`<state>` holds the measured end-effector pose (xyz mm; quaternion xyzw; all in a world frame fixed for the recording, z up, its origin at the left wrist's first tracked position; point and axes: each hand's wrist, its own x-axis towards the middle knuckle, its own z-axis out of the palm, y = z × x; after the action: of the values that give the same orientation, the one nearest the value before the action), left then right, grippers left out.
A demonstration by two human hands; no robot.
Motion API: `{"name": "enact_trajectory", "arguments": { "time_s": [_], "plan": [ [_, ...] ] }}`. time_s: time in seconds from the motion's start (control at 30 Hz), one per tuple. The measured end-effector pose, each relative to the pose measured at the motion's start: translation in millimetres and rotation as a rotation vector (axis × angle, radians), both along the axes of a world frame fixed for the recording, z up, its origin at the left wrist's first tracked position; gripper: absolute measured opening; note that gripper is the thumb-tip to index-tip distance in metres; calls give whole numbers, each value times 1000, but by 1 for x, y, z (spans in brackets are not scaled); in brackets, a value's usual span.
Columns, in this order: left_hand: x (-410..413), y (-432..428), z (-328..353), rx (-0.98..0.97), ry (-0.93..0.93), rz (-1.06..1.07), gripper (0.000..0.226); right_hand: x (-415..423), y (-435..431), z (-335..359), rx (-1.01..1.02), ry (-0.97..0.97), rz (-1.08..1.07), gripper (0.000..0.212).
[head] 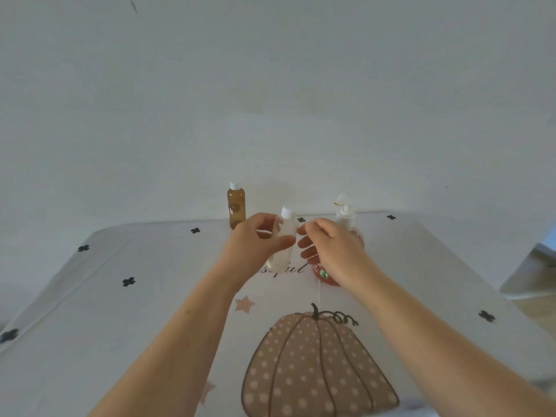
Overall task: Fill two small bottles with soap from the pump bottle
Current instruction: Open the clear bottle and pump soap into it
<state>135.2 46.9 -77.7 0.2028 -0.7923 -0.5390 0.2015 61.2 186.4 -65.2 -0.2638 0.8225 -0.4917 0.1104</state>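
Observation:
My left hand (pixel 255 242) grips a small clear bottle (pixel 284 236) with a white cap, held upright above the table. My right hand (pixel 331 251) hovers just to its right, fingers loosely spread, fingertips near the bottle's neck and holding nothing. Behind my right hand stands the pump bottle (pixel 346 224), white pump on top, reddish soap in its base, mostly hidden by the hand. A second small bottle (pixel 236 207), amber-filled with a white cap, stands upright at the table's far edge to the left.
The table (pixel 135 311) wears a white cloth with black crosses, a spotted pumpkin print (pixel 316 365) near me and a small star. A plain wall rises right behind the far edge. The floor shows past the table's right side.

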Motion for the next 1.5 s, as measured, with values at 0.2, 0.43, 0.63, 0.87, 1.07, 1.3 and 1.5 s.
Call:
{"name": "enact_trajectory", "arguments": {
  "time_s": [0.2,0.43,0.63,0.87,1.07,1.3,1.5],
  "plan": [
    [10,29,-8,-241,-20,15,38,-4,35,10,125,172,-50,46],
    [9,58,-6,-524,19,-26,34,-4,46,11,311,252,-38,56],
    [6,53,-8,-419,-88,-122,35,-4,54,8,365,256,71,37],
    [7,43,-8,-303,-130,-161,33,-19,71,11,217,105,252,15],
    [4,52,-7,-365,-103,-170,37,-24,69,7,276,141,150,35],
    [3,51,-9,-333,-121,-158,35,-34,80,5,145,45,196,16],
    [0,54,-7,-292,-125,-202,27,-36,79,1,185,63,172,25]
  ]
}}
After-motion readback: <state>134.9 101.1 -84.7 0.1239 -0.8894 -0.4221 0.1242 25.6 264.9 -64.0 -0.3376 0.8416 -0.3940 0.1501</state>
